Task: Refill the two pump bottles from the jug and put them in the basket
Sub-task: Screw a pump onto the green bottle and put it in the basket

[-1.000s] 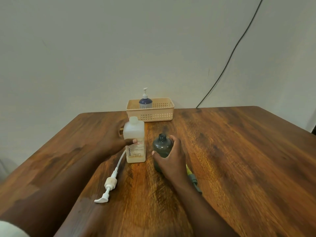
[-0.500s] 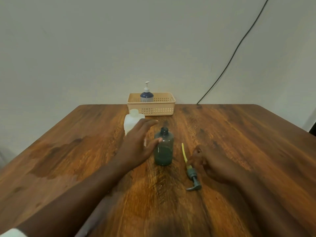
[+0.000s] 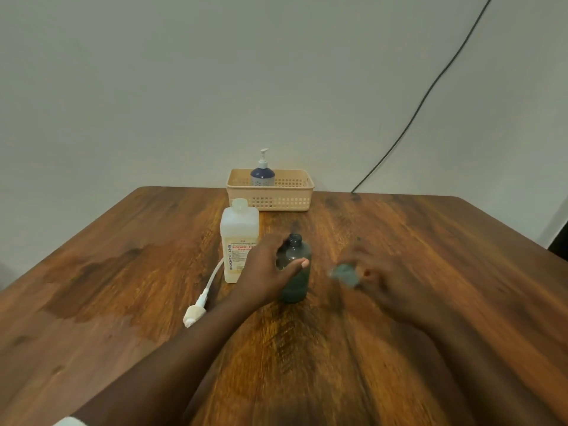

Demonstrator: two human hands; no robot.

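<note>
Head view: your left hand point(image 3: 267, 269) now grips the bottle point(image 3: 295, 269); your blurred right hand point(image 3: 372, 275) has lifted its pump point(image 3: 344, 273), ready for capping.

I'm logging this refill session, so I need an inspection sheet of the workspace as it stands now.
Surface: brown wooden table, a darker patch at the left.
Job's things: white plastic jug upright, capped; uncapped dark green bottle upright; blue pump bottle in beige plastic basket; a blurred grey-green pump head.
Clutter: white pump with tube lying beside the jug.
Hands: left hand grips the green bottle; right hand blurred, at the pump head.
Cables: black cable down the wall.
Surroundings: plain pale wall.
</note>
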